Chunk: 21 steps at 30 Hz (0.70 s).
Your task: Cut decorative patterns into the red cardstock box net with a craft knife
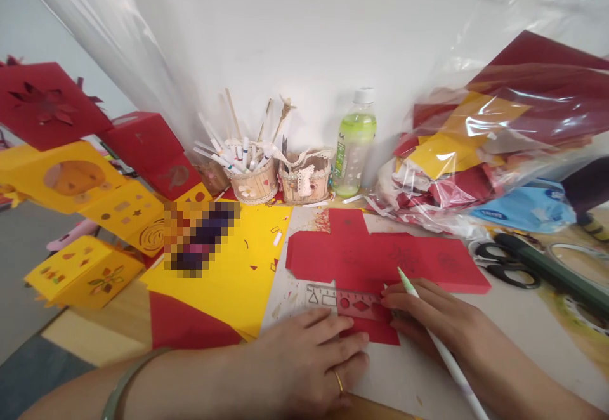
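Observation:
A red paper cutout, shaped like a box net with flaps, lies on a grey board. Faint drawn figures show on its panels. Across its lower arm rests a clear stencil ruler with shape cutouts. My left hand lies flat with fingers stretched out, its fingertips at the ruler's lower edge and over the red paper. A slim white pen with a pale green tip sits between the fingers of my right hand, the tip pointing away from me. The same hand's fingertips meet the ruler's right end.
Yellow sheets lie left of the board, near stacked red and yellow paper boxes. Behind stand pen baskets and a green drink bottle. To the right are scissors, tape and a plastic bag of paper scraps.

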Each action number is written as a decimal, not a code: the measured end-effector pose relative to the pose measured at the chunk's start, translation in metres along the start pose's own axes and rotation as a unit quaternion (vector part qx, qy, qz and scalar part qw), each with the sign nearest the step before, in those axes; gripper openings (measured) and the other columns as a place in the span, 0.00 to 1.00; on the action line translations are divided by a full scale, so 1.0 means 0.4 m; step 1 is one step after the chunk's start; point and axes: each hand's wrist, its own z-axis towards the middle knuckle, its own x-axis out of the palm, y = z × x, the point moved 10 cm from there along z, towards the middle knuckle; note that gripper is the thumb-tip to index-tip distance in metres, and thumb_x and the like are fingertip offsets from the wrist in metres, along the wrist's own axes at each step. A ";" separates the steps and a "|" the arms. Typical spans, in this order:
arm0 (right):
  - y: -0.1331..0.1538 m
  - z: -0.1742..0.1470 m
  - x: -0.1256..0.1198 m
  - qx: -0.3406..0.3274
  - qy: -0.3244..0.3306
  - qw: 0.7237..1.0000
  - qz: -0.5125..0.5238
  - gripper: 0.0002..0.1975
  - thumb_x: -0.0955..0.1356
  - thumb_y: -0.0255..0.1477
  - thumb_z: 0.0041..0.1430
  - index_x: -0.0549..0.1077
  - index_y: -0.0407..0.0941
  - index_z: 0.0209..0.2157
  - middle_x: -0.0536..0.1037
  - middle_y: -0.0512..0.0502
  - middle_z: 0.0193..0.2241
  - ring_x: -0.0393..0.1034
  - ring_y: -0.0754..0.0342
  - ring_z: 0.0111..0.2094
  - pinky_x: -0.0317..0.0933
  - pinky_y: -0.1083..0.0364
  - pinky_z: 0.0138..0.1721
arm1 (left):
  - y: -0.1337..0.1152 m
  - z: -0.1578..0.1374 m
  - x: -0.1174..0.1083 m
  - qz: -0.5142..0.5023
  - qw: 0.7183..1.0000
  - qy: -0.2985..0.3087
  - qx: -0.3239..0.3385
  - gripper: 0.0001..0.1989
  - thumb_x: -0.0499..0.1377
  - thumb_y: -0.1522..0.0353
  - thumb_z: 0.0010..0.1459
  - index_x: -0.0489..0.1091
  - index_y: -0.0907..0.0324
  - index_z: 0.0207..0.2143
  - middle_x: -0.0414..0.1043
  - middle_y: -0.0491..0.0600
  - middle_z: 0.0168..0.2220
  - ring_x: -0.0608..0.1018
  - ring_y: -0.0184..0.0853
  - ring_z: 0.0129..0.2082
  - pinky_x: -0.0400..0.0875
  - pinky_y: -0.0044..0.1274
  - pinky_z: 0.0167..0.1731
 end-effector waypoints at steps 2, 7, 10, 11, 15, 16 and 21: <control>-0.010 -0.007 0.003 0.004 0.009 1.000 -0.009 0.12 0.60 0.28 0.62 0.70 0.49 0.44 0.77 0.43 0.42 0.72 0.45 0.43 0.69 0.50 0.37 | -0.001 0.003 -0.004 0.006 1.000 -0.002 0.003 0.15 0.50 0.61 0.64 0.67 0.61 0.46 0.71 0.45 0.49 0.71 0.35 0.46 0.64 0.28 0.47; -0.020 -0.019 0.018 0.009 0.048 0.999 0.005 0.12 0.59 0.27 0.62 0.67 0.49 0.45 0.75 0.43 0.40 0.72 0.48 0.40 0.68 0.50 0.36 | -0.001 0.006 -0.013 0.015 1.000 -0.007 0.007 0.15 0.52 0.61 0.63 0.68 0.61 0.45 0.72 0.44 0.48 0.72 0.34 0.46 0.64 0.26 0.46; -0.016 -0.019 0.014 0.003 0.044 0.999 -0.003 0.12 0.58 0.27 0.63 0.67 0.49 0.45 0.75 0.43 0.41 0.72 0.48 0.40 0.68 0.50 0.36 | 0.001 0.006 -0.015 0.015 1.000 -0.012 0.002 0.15 0.51 0.61 0.63 0.68 0.60 0.45 0.72 0.43 0.48 0.72 0.34 0.46 0.64 0.27 0.47; -0.013 -0.018 0.011 -0.001 0.041 0.999 -0.006 0.12 0.58 0.27 0.63 0.67 0.49 0.45 0.75 0.43 0.41 0.73 0.48 0.40 0.68 0.50 0.36 | 0.001 0.005 -0.015 0.015 1.000 -0.013 0.001 0.15 0.50 0.61 0.63 0.68 0.60 0.45 0.72 0.43 0.48 0.72 0.34 0.46 0.64 0.27 0.47; 0.001 -0.011 -0.006 -0.016 0.006 1.000 -0.025 0.12 0.58 0.27 0.63 0.67 0.48 0.45 0.77 0.43 0.40 0.73 0.47 0.39 0.68 0.52 0.33 | -0.004 0.003 -0.008 0.018 1.000 -0.011 0.011 0.15 0.49 0.62 0.64 0.68 0.61 0.46 0.71 0.44 0.49 0.72 0.33 0.47 0.64 0.26 0.48; 0.004 -0.009 -0.010 -0.017 -0.001 0.999 -0.027 0.11 0.58 0.27 0.63 0.68 0.48 0.44 0.77 0.43 0.39 0.74 0.47 0.38 0.68 0.52 0.32 | -0.005 0.003 -0.007 0.019 1.000 -0.011 0.012 0.15 0.49 0.62 0.64 0.68 0.61 0.46 0.71 0.45 0.49 0.72 0.33 0.47 0.64 0.26 0.48; 0.017 -0.002 -0.017 -0.015 -0.010 1.000 -0.005 0.10 0.58 0.28 0.63 0.68 0.46 0.42 0.77 0.44 0.35 0.74 0.50 0.34 0.68 0.54 0.30 | -0.003 0.002 -0.009 0.024 0.999 -0.020 0.012 0.16 0.49 0.61 0.64 0.68 0.61 0.46 0.71 0.45 0.49 0.72 0.33 0.47 0.64 0.26 0.48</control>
